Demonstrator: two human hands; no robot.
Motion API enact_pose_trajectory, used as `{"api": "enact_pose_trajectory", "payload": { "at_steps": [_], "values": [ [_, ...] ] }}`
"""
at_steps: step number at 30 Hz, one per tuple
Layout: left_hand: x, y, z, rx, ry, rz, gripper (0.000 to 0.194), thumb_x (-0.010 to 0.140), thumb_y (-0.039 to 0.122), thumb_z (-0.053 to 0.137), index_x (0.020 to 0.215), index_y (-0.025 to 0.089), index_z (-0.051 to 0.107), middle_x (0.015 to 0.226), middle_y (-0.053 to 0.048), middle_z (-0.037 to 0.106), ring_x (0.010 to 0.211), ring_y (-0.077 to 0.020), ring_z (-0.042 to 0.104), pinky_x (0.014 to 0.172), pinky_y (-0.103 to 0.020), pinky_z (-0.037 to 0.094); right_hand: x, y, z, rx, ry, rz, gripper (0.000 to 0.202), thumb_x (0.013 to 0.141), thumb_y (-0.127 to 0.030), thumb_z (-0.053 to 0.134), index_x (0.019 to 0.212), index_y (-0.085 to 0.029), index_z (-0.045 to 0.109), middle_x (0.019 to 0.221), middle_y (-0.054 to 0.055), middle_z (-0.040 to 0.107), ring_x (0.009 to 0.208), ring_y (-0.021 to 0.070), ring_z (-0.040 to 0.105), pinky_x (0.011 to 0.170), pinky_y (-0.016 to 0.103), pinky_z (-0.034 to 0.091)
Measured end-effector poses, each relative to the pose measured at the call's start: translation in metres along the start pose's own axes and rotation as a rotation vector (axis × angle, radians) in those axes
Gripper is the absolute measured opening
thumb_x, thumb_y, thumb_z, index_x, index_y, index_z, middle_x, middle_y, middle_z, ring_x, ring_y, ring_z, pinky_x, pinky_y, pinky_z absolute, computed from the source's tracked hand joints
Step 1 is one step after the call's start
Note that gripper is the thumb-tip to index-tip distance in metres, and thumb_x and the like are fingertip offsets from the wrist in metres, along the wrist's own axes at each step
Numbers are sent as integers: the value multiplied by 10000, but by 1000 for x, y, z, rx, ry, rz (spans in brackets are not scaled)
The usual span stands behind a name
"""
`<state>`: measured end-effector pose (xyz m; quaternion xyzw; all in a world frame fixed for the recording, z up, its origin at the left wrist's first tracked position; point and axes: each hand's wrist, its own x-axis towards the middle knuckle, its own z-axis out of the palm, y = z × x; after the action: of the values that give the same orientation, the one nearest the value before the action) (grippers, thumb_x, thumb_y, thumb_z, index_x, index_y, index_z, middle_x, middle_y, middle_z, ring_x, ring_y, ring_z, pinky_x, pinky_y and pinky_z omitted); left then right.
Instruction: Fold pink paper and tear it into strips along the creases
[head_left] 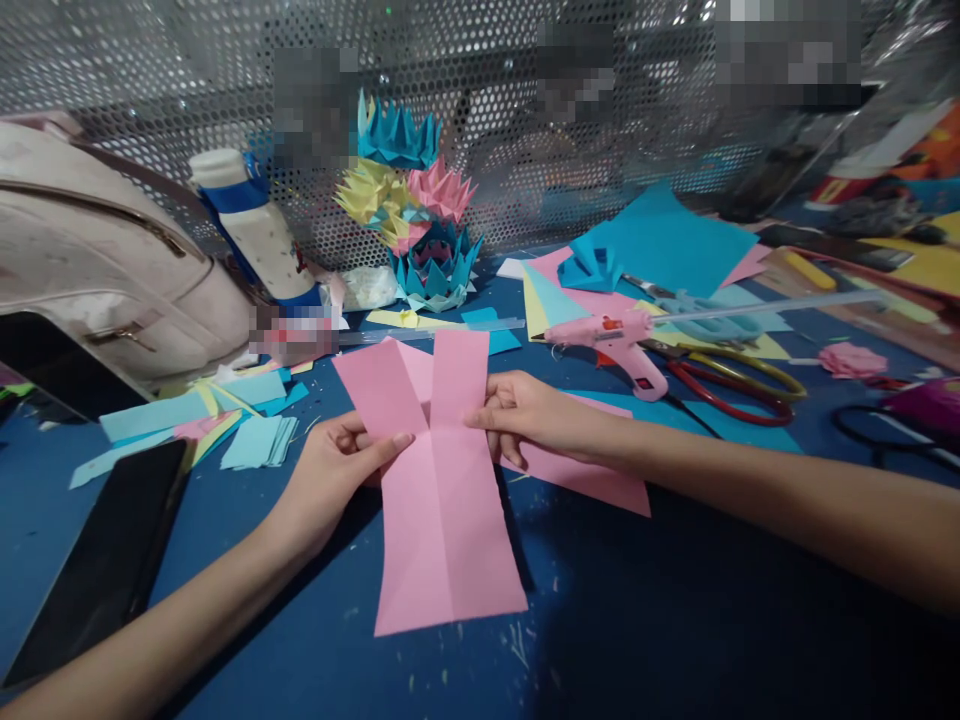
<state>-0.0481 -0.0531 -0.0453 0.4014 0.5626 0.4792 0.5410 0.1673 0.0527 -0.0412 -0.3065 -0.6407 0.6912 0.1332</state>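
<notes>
A creased sheet of pink paper (442,500) is held up over the blue table, its upper part split into two flaps that stand apart. My left hand (341,465) pinches its left edge, thumb on the front face. On the right edge, near the base of the right flap, my right hand (525,415) grips the same sheet between thumb and fingers. Another piece of pink paper (600,480) lies on the table beneath my right hand. Just behind the hands rests a pink glue gun (611,335) with a clear glue stick in its back.
Folded paper flowers (435,265) are stacked at the back beside a white bottle (262,230). Scissors (735,385) lie right of the glue gun. A black phone (105,550), light blue paper squares (260,442) and a pale backpack (112,250) are on the left.
</notes>
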Motion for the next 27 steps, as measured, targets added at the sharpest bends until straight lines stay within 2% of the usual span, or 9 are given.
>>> {"api": "enact_pose_trajectory", "payload": {
  "at_steps": [2,5,7,10,15,20,24,27],
  "values": [
    [0,0,0,-1,8,8,213,759,301,799,899,164,716,684,11,715,528,-77,586,508,-170,474,0,-2,0,3,-29,-8,357,805,-444,707,904,-157,519,543,-20,647,363,102,558,357,193,437],
    [0,0,-1,-1,9,16,222,784,316,779,930,165,708,684,10,715,528,-74,584,499,-161,462,-1,-3,1,-67,-69,-2,366,745,-418,767,887,-141,573,546,-51,602,396,88,568,393,186,461],
    [1,1,-2,9,-30,-6,248,775,314,786,957,164,710,727,-6,734,556,-82,603,521,-167,474,-2,-1,1,-99,-47,8,366,704,-388,801,849,-134,582,552,-52,593,403,82,566,394,181,457],
    [3,1,-3,46,-80,-48,271,724,296,823,929,148,727,804,-40,757,616,-101,635,562,-180,492,-1,3,0,-89,13,2,381,727,-393,783,906,-132,570,537,-44,601,366,91,544,354,191,431],
    [2,-1,-2,52,19,-3,244,686,317,844,811,140,730,752,-30,743,608,-114,628,560,-201,503,1,6,0,-37,22,-46,352,761,-371,761,932,-140,558,511,-42,600,385,96,556,355,179,431],
    [1,0,1,23,62,17,217,679,292,848,695,139,695,579,24,660,493,-73,547,474,-167,442,0,2,1,8,37,-22,330,788,-386,729,944,-147,564,540,-32,625,385,95,557,355,181,426],
    [1,1,1,4,55,28,207,719,301,822,811,150,716,653,8,706,505,-73,565,478,-164,444,-1,-2,1,-84,-52,-7,294,741,-375,769,778,-147,587,516,-49,580,390,72,538,379,170,422],
    [2,2,-1,8,-38,-19,240,739,306,809,911,159,730,738,-15,745,565,-89,613,524,-174,478,-1,-2,1,-150,-45,-5,301,722,-372,784,701,-136,598,498,-42,574,372,58,516,368,164,396]
  ]
}}
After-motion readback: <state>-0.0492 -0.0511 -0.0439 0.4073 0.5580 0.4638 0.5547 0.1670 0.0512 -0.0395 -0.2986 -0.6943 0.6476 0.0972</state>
